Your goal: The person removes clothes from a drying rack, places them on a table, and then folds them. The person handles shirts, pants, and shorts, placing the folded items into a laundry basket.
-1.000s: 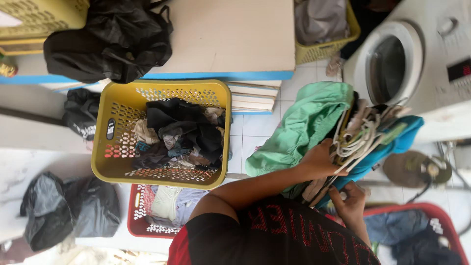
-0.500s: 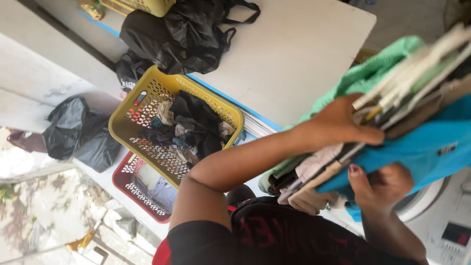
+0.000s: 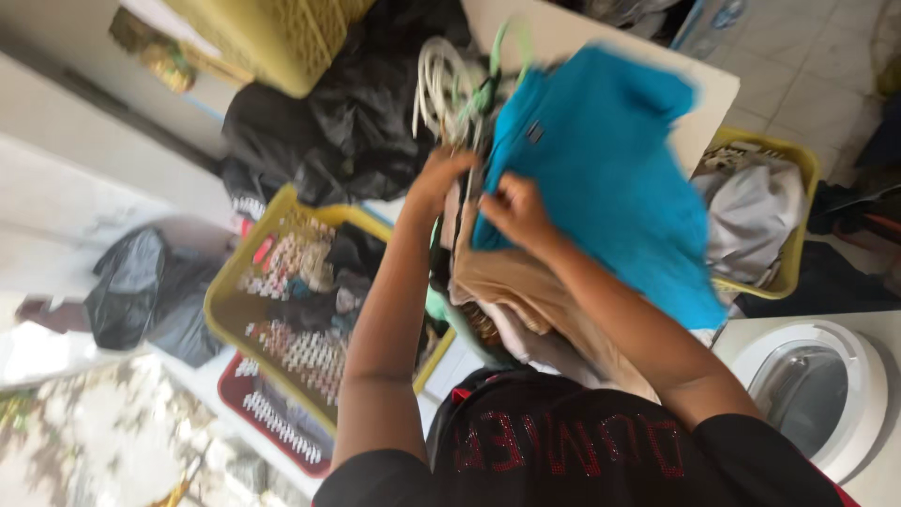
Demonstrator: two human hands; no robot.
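My left hand and my right hand both grip a thick bundle of clothes held in front of my chest. A bright blue garment lies on the outside of it, with a tan one and paler pieces under it. White and green hangers stick out of the bundle's far end. It hangs over the edge of a white table, blurred by motion.
A yellow basket of dark clothes sits on a red basket at my left. Black bags and another yellow basket lie on the table. A third yellow basket holds grey cloth. A washing machine door is at lower right.
The bundle has swung from beside the washing machine to over the table edge. My hands have shifted on it, and the blue garment now faces me. The view has turned.
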